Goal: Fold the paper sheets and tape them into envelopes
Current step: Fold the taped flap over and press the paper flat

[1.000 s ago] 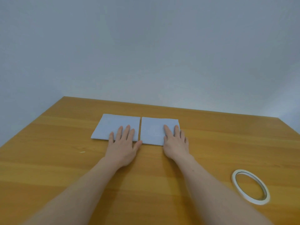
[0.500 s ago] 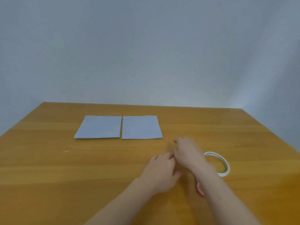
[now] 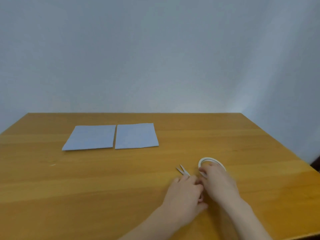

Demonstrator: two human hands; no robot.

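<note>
Two sheets (image 3: 110, 137); left hand (image 3: 183, 196) grips scissors (image 3: 183, 170), right hand (image 3: 218, 181) seemingly pinches tape roll (image 3: 206, 159)

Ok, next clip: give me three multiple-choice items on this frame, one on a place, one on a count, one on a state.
1. Where is the tape roll?
A. on the left sheet
B. near right of the table, under the right hand
C. at the far edge

2. How many paper sheets lie on the table?
A. one
B. two
C. four

3. The scissors blades are:
A. apart
B. closed
C. hidden

Key: 1 B, the right hand's fingers rest on the roll; 2 B, left sheet and right sheet lie side by side; 3 A, two tips spread beyond the left hand.
</note>
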